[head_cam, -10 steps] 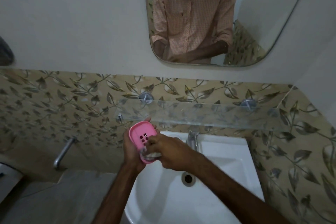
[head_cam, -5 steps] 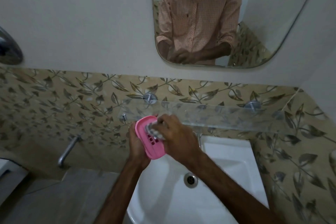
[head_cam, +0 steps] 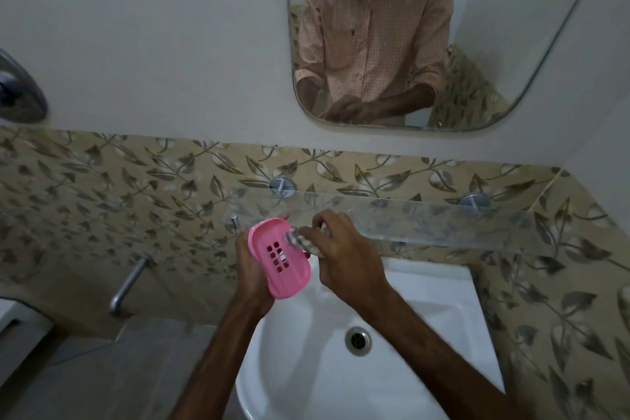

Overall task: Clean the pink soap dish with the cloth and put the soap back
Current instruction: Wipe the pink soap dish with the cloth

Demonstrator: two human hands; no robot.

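My left hand (head_cam: 251, 271) holds the pink soap dish (head_cam: 279, 261) from below and behind, tilted over the left rim of the basin, its slotted inside facing me. My right hand (head_cam: 342, 257) grips a small bunched grey-white cloth (head_cam: 301, 242) and presses it against the dish's upper right edge. Most of the cloth is hidden inside my fingers. No soap is visible.
A white wash basin (head_cam: 426, 286) with a metal drain (head_cam: 357, 340) lies below my hands. A glass shelf (head_cam: 426, 218) on two metal mounts runs just behind them. A wall tap (head_cam: 131, 278) sticks out at the left. A mirror (head_cam: 494, 44) hangs above.
The cloth went from the dish's lower end up to its top, and now rests at the upper right edge. The dish's slotted inside is more exposed than half a second ago.
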